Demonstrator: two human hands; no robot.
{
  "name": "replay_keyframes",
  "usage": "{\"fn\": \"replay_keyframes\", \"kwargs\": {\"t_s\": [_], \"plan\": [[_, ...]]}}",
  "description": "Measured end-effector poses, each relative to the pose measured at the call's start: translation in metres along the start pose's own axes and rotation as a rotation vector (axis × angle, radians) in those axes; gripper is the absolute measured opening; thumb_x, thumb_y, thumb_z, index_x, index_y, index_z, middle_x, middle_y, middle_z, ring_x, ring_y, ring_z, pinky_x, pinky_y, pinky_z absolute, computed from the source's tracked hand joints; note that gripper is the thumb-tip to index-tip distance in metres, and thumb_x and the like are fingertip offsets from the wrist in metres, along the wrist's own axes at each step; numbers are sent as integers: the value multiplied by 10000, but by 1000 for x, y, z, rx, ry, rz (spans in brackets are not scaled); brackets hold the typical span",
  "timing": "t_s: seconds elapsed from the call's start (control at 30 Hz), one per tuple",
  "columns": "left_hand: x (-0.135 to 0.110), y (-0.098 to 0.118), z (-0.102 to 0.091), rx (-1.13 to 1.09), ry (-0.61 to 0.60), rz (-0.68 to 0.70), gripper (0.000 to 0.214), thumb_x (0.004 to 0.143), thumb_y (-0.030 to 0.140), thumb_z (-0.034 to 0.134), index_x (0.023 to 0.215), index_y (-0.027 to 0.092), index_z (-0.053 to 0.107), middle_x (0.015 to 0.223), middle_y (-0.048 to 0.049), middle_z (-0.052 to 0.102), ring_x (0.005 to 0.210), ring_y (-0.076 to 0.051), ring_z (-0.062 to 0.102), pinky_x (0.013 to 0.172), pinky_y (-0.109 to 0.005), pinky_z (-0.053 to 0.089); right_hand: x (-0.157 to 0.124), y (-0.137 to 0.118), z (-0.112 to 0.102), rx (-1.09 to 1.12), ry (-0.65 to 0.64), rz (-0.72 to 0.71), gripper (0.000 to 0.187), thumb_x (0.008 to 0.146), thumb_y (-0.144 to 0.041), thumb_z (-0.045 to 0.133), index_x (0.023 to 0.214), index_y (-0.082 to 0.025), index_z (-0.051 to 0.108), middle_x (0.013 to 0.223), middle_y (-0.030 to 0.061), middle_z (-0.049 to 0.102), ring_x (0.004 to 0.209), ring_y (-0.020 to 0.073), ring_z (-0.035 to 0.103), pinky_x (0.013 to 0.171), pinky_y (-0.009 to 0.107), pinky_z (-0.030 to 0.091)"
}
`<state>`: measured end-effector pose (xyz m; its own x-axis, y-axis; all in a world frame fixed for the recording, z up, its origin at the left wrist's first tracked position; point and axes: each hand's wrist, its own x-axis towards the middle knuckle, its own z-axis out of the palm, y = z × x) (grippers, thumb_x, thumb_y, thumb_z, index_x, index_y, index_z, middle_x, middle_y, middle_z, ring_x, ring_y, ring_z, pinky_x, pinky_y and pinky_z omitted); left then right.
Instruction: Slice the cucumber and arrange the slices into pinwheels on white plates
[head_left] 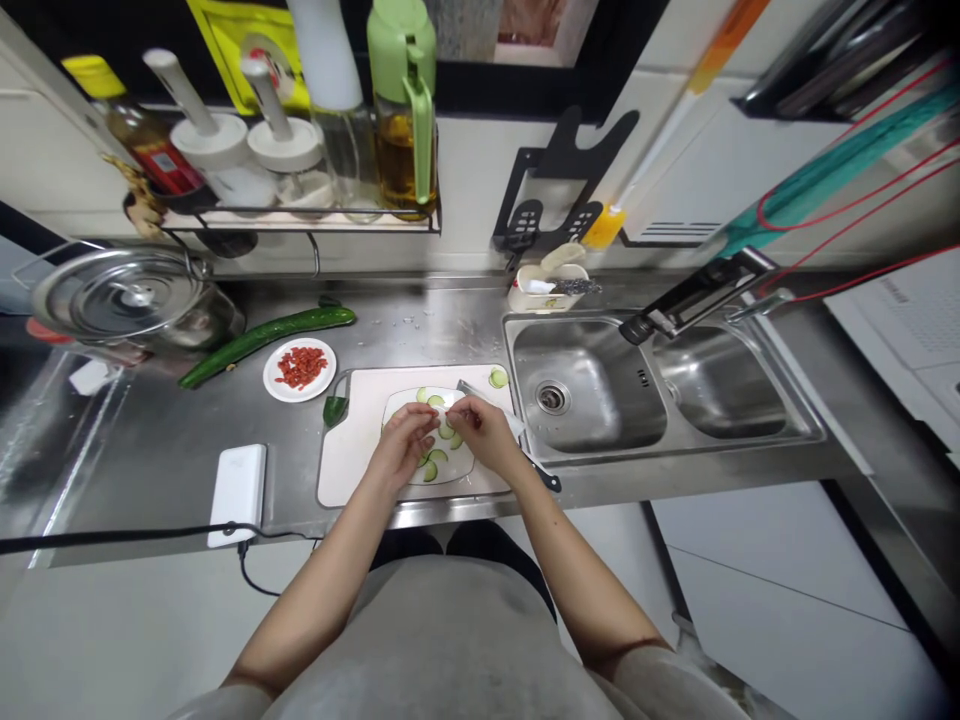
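Forearms reach in from the bottom edge. Left hand [409, 435] and right hand [484, 430] meet fingertip to fingertip, each pressed together in a pinch; what they pinch is too small to tell. Under both hands: white plate [461, 474] with cucumber slices [431, 468], on a cutting board [349, 450]. Knife [541, 474] lies just right of the right hand. Whole cucumber [266, 338] is far left of the left hand on the tabletop [150, 440]; sink [585, 395] is right.

Pale green cucumber slices [438, 456] are laid on a white plate [465, 468] — red bits are heaped on a white saucer [282, 389]; the whole cucumber [264, 340] is dark green.
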<state>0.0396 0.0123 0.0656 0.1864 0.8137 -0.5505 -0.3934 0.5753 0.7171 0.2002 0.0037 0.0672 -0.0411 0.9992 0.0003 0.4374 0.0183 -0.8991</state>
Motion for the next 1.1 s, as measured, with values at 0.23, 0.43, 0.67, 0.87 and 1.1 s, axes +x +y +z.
{"fn": "replay_keyframes", "kwargs": {"t_s": [0.23, 0.43, 0.67, 0.87, 1.1], "plan": [[10, -1, -20, 97, 31, 11, 228, 681, 383, 608, 775, 177, 578, 704, 7, 563, 553, -75, 493, 480, -195, 343, -4, 35, -11, -268, -28, 45, 146, 846, -275, 508, 793, -192, 616, 706, 9, 600, 647, 138, 507, 616, 245, 376], [35, -16, -23, 839, -16, 287, 189, 683, 330, 667, 806, 188, 650, 612, 45, 504, 545, -85, 447, 556, -225, 363, -10, 50, 6, -586, -150, 59, 151, 887, -245, 481, 871, -190, 621, 854, 39, 635, 825, 165, 535, 697, 249, 361], [56, -31, -10, 1335, -61, 429, 64, 737, 214, 624, 798, 201, 638, 728, -3, 581, 740, -161, 551, 678, -267, 418, -8, 47, 14, -734, -265, 110, 208, 944, -282, 425, 935, -204, 618, 963, 53, 630, 934, 178, 522, 713, 248, 347], [63, -43, -4, 1436, -93, 406, 75, 756, 161, 596, 819, 192, 622, 821, -35, 601, 812, -179, 564, 715, -282, 431, -7, 50, 17, -773, -299, 116, 237, 958, -291, 396, 972, -208, 618, 979, 58, 627, 949, 185, 516, 707, 258, 347], [70, -52, -8, 1480, -84, 402, 63, 767, 161, 595, 820, 187, 618, 831, -40, 596, 812, -175, 568, 706, -278, 431, -6, 53, 20, -795, -308, 138, 237, 953, -294, 397, 976, -212, 618, 985, 63, 626, 949, 191, 514, 705, 263, 352]]}}
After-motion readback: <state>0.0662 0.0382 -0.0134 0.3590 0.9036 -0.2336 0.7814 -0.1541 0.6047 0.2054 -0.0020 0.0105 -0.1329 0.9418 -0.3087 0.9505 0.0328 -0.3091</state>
